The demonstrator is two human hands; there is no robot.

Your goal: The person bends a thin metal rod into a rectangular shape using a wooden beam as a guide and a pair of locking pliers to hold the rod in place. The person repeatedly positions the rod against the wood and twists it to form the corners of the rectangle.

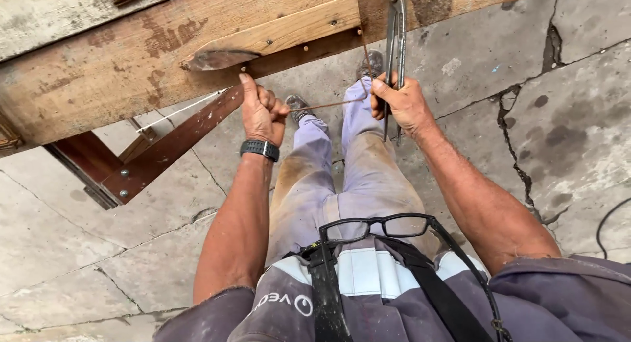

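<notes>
My left hand (261,112) is clenched under a worn wooden beam (118,66), gripping one end of a thin rusty wire (328,104); a black watch sits on that wrist. The wire runs taut across to my right hand (402,104), which holds its other end together with the handles of long metal pincers (395,46). The pincers point up at the beam. A small lighter wooden block (282,31) is nailed onto the beam above my hands.
A dark wooden brace with a metal bracket (141,168) slopes down from the beam at left. Cracked concrete floor (539,118) lies below. My legs in pale trousers and black glasses (378,227) hang in front of my chest.
</notes>
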